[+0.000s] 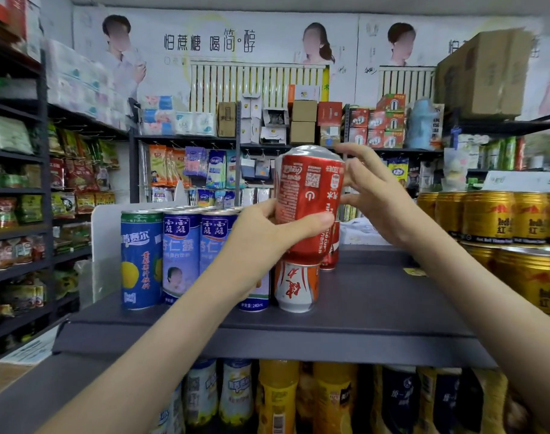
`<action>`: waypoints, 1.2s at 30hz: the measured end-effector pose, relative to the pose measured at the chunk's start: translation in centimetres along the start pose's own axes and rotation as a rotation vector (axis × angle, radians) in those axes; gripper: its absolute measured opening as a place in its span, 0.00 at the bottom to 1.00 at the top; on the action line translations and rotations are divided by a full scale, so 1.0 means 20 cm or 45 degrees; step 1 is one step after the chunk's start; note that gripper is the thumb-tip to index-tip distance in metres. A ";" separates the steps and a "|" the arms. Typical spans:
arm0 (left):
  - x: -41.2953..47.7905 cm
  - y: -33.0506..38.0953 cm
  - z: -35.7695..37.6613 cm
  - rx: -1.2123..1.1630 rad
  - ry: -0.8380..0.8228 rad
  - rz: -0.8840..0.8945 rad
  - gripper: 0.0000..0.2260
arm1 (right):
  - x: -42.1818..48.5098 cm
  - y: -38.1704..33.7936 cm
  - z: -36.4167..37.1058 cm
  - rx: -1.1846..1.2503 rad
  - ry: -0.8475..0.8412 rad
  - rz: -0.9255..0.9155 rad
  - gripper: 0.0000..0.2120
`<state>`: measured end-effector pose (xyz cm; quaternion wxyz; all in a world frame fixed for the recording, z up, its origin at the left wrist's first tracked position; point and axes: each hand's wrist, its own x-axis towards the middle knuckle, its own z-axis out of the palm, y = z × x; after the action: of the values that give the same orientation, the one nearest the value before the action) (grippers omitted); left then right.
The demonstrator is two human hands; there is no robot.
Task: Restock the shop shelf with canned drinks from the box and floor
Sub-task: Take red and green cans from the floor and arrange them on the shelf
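Right of the blue cans (142, 258) on the shelf (377, 308), the left hand (261, 236) has its grip clamped round a tilted red can (308, 195), just above a standing orange can (295, 286). The right hand (380, 202), grip apart, flanks it. Stacking seems underway; next, level the can and seat it squarely.

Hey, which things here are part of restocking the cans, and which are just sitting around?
Job: red can, held by the left hand; right hand beside it; orange can underneath; grey shelf.
Lying about: blue cans; gold cans; snack bags; cardboard box.
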<state>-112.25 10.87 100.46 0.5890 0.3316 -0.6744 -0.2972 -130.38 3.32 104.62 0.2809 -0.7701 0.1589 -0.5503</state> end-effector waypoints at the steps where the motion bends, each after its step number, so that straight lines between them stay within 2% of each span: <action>1: 0.00 0.00 0.03 0.052 0.011 0.029 0.17 | -0.06 -0.07 0.03 -0.023 -0.122 -0.020 0.35; 2: 0.01 0.00 0.05 0.099 0.022 0.062 0.19 | -0.10 -0.12 0.06 -0.071 -0.195 -0.037 0.39; 4: 0.02 -0.02 0.09 0.166 0.047 0.105 0.23 | -0.17 -0.18 0.08 -0.161 -0.203 -0.097 0.38; 7: 0.02 -0.01 0.12 0.259 -0.004 0.140 0.26 | -0.21 -0.21 0.06 -0.201 -0.048 -0.115 0.29; 9: 0.02 0.01 0.12 0.320 -0.039 0.201 0.28 | -0.23 -0.20 0.02 -0.206 0.022 -0.061 0.28; 11: 0.02 0.02 0.09 0.426 0.035 0.321 0.31 | -0.24 -0.17 -0.02 -0.257 0.089 0.020 0.28; 15: 0.04 -0.06 -0.03 1.005 0.221 0.668 0.25 | -0.26 -0.06 -0.12 -0.399 0.223 0.227 0.29; 21: 0.07 -0.26 -0.04 1.552 0.167 0.761 0.25 | -0.26 0.15 -0.18 -0.579 0.290 0.436 0.27; 25: 0.10 -0.30 0.04 1.668 0.256 0.801 0.22 | -0.23 0.29 -0.17 -0.593 0.254 0.511 0.27; 29: 0.13 -0.34 0.12 1.712 0.297 0.857 0.19 | -0.18 0.37 -0.22 -0.589 0.128 0.578 0.26; 32: 0.17 -0.38 0.15 1.679 0.303 0.900 0.16 | -0.12 0.42 -0.30 -1.031 0.083 0.558 0.27; 36: 0.19 -0.41 0.18 1.605 0.356 0.893 0.12 | -0.05 0.51 -0.34 -1.532 0.004 0.378 0.26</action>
<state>-115.37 2.94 95.70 0.4274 0.4071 -0.7023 0.3981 -136.50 -5.92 99.35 -0.1292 -0.7624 0.5473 -0.3202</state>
